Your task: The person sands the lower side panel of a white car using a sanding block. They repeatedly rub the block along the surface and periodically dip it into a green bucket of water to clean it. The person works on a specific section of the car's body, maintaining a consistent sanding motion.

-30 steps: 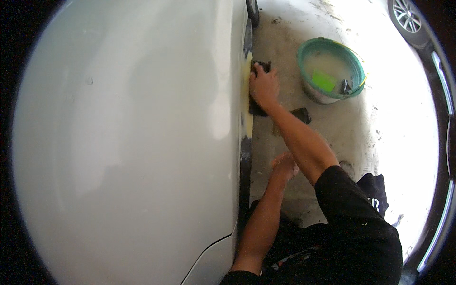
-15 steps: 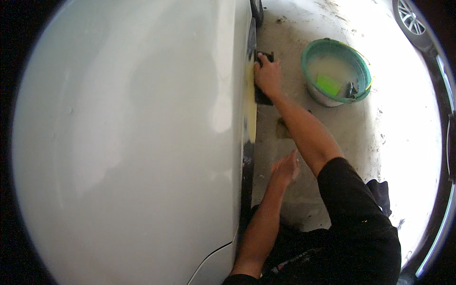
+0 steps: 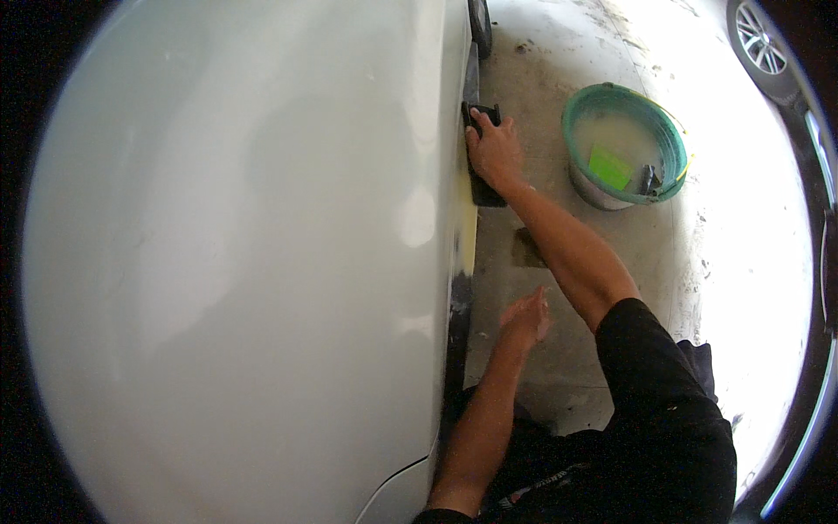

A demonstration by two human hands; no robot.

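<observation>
I see the right hand (image 3: 496, 155) reaching forward, its grip closed over a dark, flat block (image 3: 489, 194) at the side of a white car (image 3: 262, 262). The block lies lengthwise along the car's lower edge, beside a pale yellow patch (image 3: 469, 249); from my view I cannot tell how much of its face meets the surface. The left hand (image 3: 527, 316), lower in my picture and well apart from the block, hangs loosely open above the concrete floor (image 3: 567, 367), nothing visible in its grip. To the right, a green-rimmed bucket (image 3: 674, 144) on the floor holds cloudy liquid (image 3: 620, 131), a bright green rectangular piece (image 3: 609, 168) and a small dark object (image 3: 648, 180) I cannot identify. A spoked wheel (image 3: 761, 44) shows at my upper right.
</observation>
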